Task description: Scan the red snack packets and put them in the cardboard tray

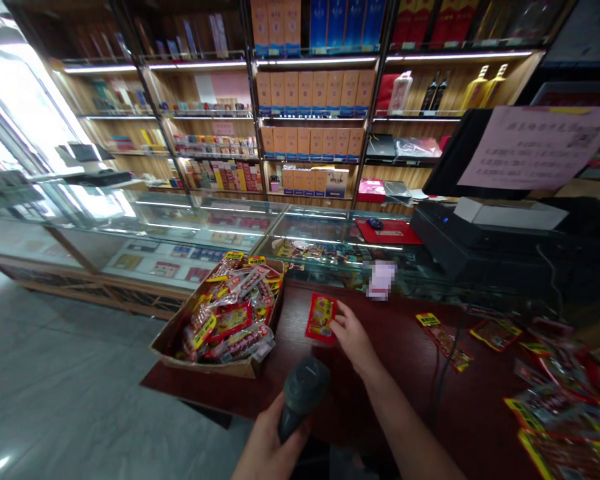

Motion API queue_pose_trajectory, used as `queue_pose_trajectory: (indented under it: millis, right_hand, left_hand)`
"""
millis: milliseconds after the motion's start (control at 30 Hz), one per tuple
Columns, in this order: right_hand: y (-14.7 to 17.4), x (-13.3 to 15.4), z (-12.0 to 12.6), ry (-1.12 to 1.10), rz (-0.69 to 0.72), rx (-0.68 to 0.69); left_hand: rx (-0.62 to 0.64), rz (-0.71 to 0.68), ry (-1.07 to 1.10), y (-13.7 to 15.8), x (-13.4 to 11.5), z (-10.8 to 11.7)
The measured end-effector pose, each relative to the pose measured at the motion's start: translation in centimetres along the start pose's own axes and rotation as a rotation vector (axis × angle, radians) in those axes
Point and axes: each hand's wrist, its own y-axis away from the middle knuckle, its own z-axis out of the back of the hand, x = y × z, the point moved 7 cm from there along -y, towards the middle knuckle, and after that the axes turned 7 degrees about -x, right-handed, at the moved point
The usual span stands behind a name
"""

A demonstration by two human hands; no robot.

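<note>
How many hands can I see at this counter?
2. The left hand grips a dark handheld device at lower centre; the right hand holds a red-and-yellow packet by its edge. No others show.

Left hand (270, 443) bare; right hand (351, 337) bare, wrist (369, 368) and forearm (403, 413) likewise uncovered.

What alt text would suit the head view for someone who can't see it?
A person's right hand holds a red-and-yellow packet at a dark reddish table, while the left hand grips a dark handheld scanner. A cardboard box heaped with packets sits at left; loose packets lie at right. Stocked shelves stand behind.
</note>
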Motion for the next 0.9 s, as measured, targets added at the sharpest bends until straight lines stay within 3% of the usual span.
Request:
queue_pose_trajectory:
  millis: [200, 267, 333, 500, 633, 700, 767, 833, 900]
  right_hand:
    - [-0.5, 0.1, -12.9, 0.166, -0.065, 0.468]
    - [-0.2, -0.8, -16.0, 0.217, -0.096, 0.592]
    - [-0.4, -1.6, -17.3, 0.293, -0.073, 0.595]
    - [-1.5, -2.1, -17.1, 0.382, 0.076, 0.494]
    - [-0.8, -1.2, -18.2, 0.255, 0.133, 0.621]
    - [-0.8, -0.4, -17.9, 0.178, 0.156, 0.679]
    - [-1.8, 0.6, -15.1, 0.2, 0.205, 0.582]
    - [-3.6, 1.9, -9.4, 0.361, 0.277, 0.32]
    - [-5.0, 3.7, -1.5, 0.56, 0.315, -0.001]
  left_hand:
    - [-0.058, 0.035, -0.016, 0.9, 1.3, 1.7]
    - [-0.074, 0.042, -0.006, 0.9, 1.6, 2.0]
    - [-0.088, 0.05, 0.013, 0.9, 1.9, 2.0]
    - [-0.099, 0.096, 0.061, 0.5, 1.9, 1.2]
    - [-0.136, 0.112, 0.088, 0.4, 1.4, 1.1]
    - [-0.158, 0.113, 0.072, 0.4, 1.3, 1.4]
    - [-0.167, 0.118, 0.044, 0.5, 1.5, 1.6]
    - [-0.169, 0.121, 0.034, 0.4, 1.7, 1.6]
    - [-0.159, 0.126, 0.052, 0.3, 1.8, 1.2]
